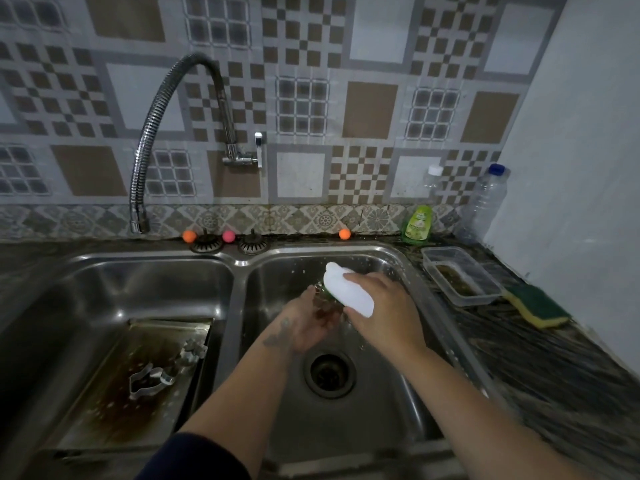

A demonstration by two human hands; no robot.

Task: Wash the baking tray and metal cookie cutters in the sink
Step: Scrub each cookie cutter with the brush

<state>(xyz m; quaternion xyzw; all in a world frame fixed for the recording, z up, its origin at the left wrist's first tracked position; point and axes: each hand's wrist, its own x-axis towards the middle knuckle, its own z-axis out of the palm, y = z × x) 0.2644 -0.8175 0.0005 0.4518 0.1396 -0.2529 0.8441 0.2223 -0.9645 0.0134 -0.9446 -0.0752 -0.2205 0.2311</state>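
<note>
At frame centre, the right hand [382, 306] clamps a white sponge [349, 289] onto a blurred item held in the left hand [308, 323], fingers curled; rinsing should follow, while the baking tray [114, 403] at lower left awaits scrubbing.

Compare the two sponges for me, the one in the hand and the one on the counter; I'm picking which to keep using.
The hand sponge shows a white face with green beneath; the counter sponge shows a dark green top over yellow. The hand sponge is in the grip of the right hand over the right basin, against the left hand; the counter sponge lies idle beside a plastic tub. Both have a green scouring layer.
</note>
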